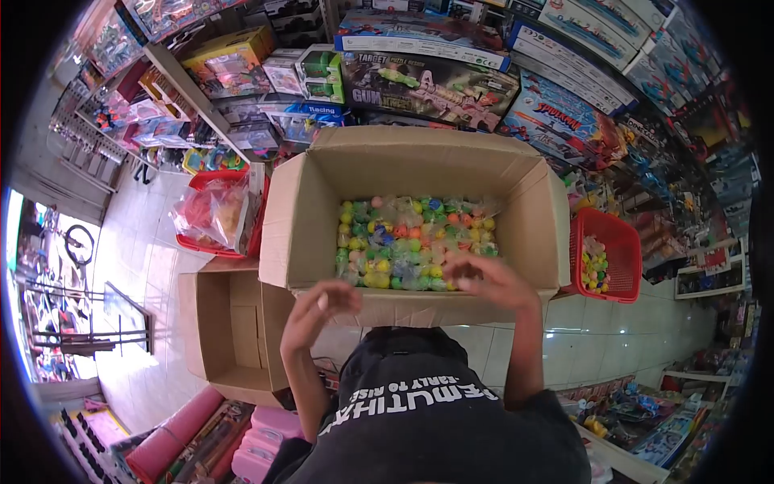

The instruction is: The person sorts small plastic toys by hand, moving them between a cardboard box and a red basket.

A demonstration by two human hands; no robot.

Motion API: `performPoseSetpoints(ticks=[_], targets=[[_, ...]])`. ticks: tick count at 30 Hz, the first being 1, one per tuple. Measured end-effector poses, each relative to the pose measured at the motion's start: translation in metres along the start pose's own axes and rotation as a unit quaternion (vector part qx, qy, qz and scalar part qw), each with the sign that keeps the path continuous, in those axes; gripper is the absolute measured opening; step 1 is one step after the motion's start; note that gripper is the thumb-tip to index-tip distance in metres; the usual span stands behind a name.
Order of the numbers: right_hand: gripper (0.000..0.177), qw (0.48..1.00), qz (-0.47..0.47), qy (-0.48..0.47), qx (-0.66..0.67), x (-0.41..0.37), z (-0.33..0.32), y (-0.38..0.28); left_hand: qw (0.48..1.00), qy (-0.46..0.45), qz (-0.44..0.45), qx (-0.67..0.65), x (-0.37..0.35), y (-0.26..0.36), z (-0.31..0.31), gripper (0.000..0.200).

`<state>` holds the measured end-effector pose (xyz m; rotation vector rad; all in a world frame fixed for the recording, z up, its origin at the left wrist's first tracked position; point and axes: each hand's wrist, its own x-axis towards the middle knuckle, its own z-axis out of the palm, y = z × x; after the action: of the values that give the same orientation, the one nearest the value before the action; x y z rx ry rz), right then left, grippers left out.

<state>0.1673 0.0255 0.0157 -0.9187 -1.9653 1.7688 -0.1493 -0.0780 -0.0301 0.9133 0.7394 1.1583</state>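
Note:
A large open cardboard box stands in front of me. Across its bottom lie many small colourful balls, bunched in clear plastic bags. My left hand hovers by the near left corner, fingers loosely bent and apart, with nothing visible in them. Over the near right side of the box, my right hand has its fingers spread, slightly blurred, pointing in toward the balls. No ball or bag is visibly gripped by either hand.
A red basket with more balls stands right of the box. Another red basket at left holds plastic bags. Below it sits an open cardboard box. Shelves of boxed toys line the far side.

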Motion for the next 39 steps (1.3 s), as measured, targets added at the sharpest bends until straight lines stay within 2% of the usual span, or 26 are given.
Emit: performPoseSetpoints(ticks=[1,2,3,4,5,7,8,10,11,12,13,14,16,17,18,19,20,22,23,24,25,27,29,33,36,39], targets=[[0.031,1.000,-0.003,0.004,-0.004,-0.013,0.016,0.001,0.999,-0.027,-0.012,-0.022,-0.015,-0.009,-0.005,0.040],[0.030,0.997,-0.010,0.001,0.075,-0.026,0.032,0.003,0.999,-0.032,-0.009,-0.021,-0.022,-0.016,-0.007,0.040],[0.029,0.988,-0.015,-0.002,0.156,-0.033,0.044,0.004,0.996,-0.064,-0.067,0.006,-0.028,-0.025,-0.006,0.042],[0.029,0.987,-0.014,0.004,0.157,-0.034,0.055,0.005,0.987,-0.096,-0.128,0.032,-0.034,-0.036,-0.005,0.044],[0.029,0.987,0.004,-0.028,0.159,-0.033,0.071,0.009,0.985,-0.104,-0.133,0.031,-0.038,-0.049,-0.005,0.044],[0.033,0.987,0.030,-0.103,0.117,-0.029,0.094,0.029,0.952,-0.143,-0.250,0.106,-0.039,-0.082,-0.009,0.048],[0.033,0.988,0.031,-0.092,0.117,-0.027,0.103,0.048,0.949,-0.154,-0.252,0.107,-0.039,-0.107,-0.018,0.048],[0.036,0.984,0.091,-0.151,0.038,-0.026,0.121,0.093,0.933,-0.055,-0.330,0.132,-0.041,-0.172,-0.042,0.044],[0.036,0.985,0.091,-0.141,0.040,-0.029,0.127,0.119,0.939,-0.021,-0.306,0.154,-0.044,-0.206,-0.057,0.042],[0.036,0.973,0.179,-0.133,0.052,-0.032,0.130,0.146,0.943,0.013,-0.281,0.177,-0.046,-0.238,-0.072,0.039],[0.037,0.954,0.267,-0.122,0.068,-0.038,0.135,0.173,0.942,0.001,-0.283,0.182,-0.048,-0.261,-0.087,0.039],[0.037,0.955,0.267,-0.109,0.074,-0.044,0.140,0.199,0.923,-0.017,-0.292,0.250,-0.050,-0.280,-0.102,0.038],[0.036,0.937,0.332,0.034,0.103,-0.060,0.146,0.251,0.898,-0.052,-0.294,0.323,-0.053,-0.305,-0.119,0.038],[0.036,0.936,0.331,0.050,0.110,-0.071,0.152,0.277,0.878,-0.020,-0.361,0.313,-0.057,-0.314,-0.125,0.037],[0.033,0.910,0.333,0.178,0.168,-0.085,0.161,0.302,0.852,0.014,-0.426,0.303,-0.063,-0.321,-0.130,0.036],[0.029,0.867,0.330,0.302,0.222,-0.100,0.171,0.324,0.850,0.002,-0.427,0.309,-0.069,-0.329,-0.136,0.036],[0.029,0.862,0.328,0.312,0.227,-0.117,0.181,0.346,0.832,0.006,-0.446,0.329,-0.074,-0.335,-0.142,0.036],[0.022,0.776,0.321,0.487,0.240,-0.145,0.195,0.372,0.813,0.003,-0.462,0.356,-0.079,-0.335,-0.140,0.036],[0.022,0.770,0.318,0.495,0.245,-0.157,0.198,0.378,0.823,0.048,-0.461,0.327,-0.082,-0.334,-0.134,0.038],[0.021,0.739,0.318,0.520,0.285,-0.169,0.200,0.376,0.832,0.091,-0.460,0.297,-0.083,-0.332,-0.127,0.040],[0.020,0.706,0.318,0.543,0.324,-0.181,0.202,0.375,0.831,0.081,-0.460,0.302,-0.083,-0.333,-0.123,0.040],[0.021,0.690,0.328,0.551,0.337,-0.203,0.203,0.377,0.842,0.071,-0.465,0.263,-0.079,-0.337,-0.115,0.042],[0.023,0.676,0.353,0.535,0.364,-0.226,0.201,0.383,0.828,0.043,-0.483,0.283,-0.067,-0.348,-0.107,0.040],[0.030,0.689,0.414,0.464,0.373,-0.268,0.184,0.399,0.810,0.021,-0.496,0.313,-0.031,-0.376,-0.064,0.037],[0.032,0.689,0.417,0.456,0.379,-0.296,0.158,0.414,0.809,0.006,-0.485,0.332,-0.001,-0.404,-0.016,0.037],[0.032,0.698,0.396,0.470,0.368,-0.325,0.130,0.431,0.828,-0.083,-0.431,0.348,0.030,-0.432,0.046,0.035]])
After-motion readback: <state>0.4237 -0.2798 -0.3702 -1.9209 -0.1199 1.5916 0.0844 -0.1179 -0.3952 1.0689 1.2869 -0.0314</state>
